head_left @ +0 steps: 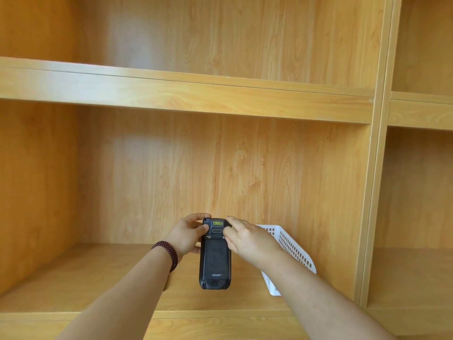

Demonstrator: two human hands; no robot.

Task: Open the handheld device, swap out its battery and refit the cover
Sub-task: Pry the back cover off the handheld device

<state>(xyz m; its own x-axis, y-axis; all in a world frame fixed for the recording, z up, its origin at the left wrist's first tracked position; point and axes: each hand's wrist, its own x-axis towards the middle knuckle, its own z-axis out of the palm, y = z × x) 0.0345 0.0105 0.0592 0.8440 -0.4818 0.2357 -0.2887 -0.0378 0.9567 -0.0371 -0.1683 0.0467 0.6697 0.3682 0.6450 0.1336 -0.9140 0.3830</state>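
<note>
Device (215, 256) back-up on shelf (98, 278), cover on | left hand (187, 238) grips top, steadying | right hand (245, 238) pinches latch end, likely unlocking | basket (294, 251) beside.

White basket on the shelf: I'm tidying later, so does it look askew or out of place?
Yes. The white basket sits tipped at an angle behind the right hand, not flat on the shelf. The handheld device looks undamaged, cover on.

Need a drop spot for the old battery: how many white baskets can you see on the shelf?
1. The white plastic basket sits on the lower shelf, right of the handheld device and partly behind the right hand. Its inside is hidden.
</note>
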